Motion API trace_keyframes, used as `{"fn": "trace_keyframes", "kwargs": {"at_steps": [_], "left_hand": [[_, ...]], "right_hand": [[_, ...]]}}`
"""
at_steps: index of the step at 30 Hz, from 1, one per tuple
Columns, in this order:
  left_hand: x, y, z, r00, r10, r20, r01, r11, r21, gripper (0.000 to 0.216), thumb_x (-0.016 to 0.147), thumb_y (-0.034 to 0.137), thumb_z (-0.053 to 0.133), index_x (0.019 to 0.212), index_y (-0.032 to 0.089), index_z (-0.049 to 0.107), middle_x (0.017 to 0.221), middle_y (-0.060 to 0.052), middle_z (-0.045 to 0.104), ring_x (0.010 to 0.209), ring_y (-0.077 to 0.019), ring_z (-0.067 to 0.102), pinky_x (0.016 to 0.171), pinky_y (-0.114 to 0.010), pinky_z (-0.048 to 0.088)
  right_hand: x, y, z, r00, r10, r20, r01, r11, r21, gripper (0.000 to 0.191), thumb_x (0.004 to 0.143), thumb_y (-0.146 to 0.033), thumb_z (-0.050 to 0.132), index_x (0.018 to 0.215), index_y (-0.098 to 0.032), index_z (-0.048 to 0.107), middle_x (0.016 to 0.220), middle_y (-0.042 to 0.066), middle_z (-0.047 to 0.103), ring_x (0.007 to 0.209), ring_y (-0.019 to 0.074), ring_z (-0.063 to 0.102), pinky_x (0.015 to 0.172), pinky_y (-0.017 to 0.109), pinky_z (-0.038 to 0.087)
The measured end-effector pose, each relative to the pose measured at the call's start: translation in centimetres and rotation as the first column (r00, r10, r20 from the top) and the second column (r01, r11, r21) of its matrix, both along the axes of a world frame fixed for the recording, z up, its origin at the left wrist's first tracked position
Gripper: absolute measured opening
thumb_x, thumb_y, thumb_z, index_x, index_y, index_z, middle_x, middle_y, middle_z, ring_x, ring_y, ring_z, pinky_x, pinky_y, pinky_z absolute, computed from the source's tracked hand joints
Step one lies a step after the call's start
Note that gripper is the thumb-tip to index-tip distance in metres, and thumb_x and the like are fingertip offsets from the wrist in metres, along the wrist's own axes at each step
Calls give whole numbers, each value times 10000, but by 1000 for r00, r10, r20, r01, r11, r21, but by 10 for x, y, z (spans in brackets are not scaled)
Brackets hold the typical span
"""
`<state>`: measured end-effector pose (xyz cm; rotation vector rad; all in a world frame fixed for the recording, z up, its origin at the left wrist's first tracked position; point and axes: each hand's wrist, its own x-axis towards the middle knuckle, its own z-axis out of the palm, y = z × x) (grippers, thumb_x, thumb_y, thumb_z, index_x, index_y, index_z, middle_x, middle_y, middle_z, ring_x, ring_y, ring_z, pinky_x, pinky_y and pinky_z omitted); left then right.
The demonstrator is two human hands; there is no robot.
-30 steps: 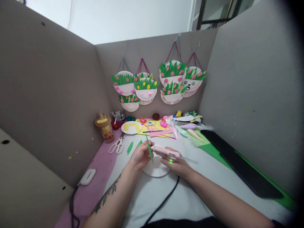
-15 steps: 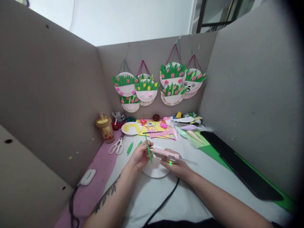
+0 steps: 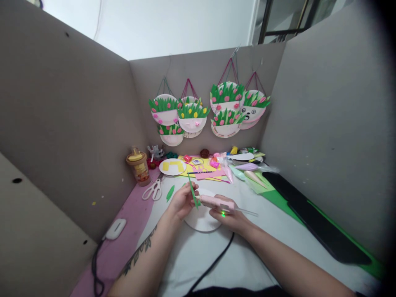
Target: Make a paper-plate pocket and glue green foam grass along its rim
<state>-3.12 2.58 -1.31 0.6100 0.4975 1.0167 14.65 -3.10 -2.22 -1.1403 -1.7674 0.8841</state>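
Pinched in my left hand (image 3: 182, 202) is a narrow green paper leaf (image 3: 192, 190), standing on edge. My right hand (image 3: 230, 216) is wrapped round a pink hot glue gun (image 3: 218, 203) with a green light lit and a clear glue stick poking out behind. The gun's nozzle is at the lower part of the leaf; whether they touch I cannot tell. Below both hands lies a white paper plate (image 3: 202, 225), partly covered by them. Another green paper leaf (image 3: 170, 193) rests on the table left of my left hand.
White scissors (image 3: 153, 190) and a brown cup (image 3: 138, 167) stand at the left. A plate with yellow pieces (image 3: 172, 172) lies behind. Paper plate baskets (image 3: 192, 123) hang on the back panel. The gun's black cord (image 3: 213, 264) runs toward me. A long black object (image 3: 315, 218) lies right.
The leaf in my left hand has tilted and shifted slightly against the nozzle. The view has moved a little; both hands keep their holds.
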Motion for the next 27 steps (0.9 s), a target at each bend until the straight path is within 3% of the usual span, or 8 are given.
{"fn": "trace_keyframes", "kwargs": {"at_steps": [23,27], "left_hand": [[-10,9,0,998,60,36,-59,998,-27,158,717,115,642,784,157,506,745,14,517,508,-50,420,390,-147,285],[-12,10,0,997,64,32,-63,998,-19,145,724,108,632,785,157,510,749,11,520,515,-50,427,393,-141,279]], "right_hand": [[2,4,-6,983,103,150,-138,958,251,41,727,-167,527,705,-194,549,683,6,556,632,144,544,592,255,413],[1,4,-6,974,136,180,-184,941,283,136,723,-128,519,791,-204,609,709,7,589,665,149,562,619,255,424]]}}
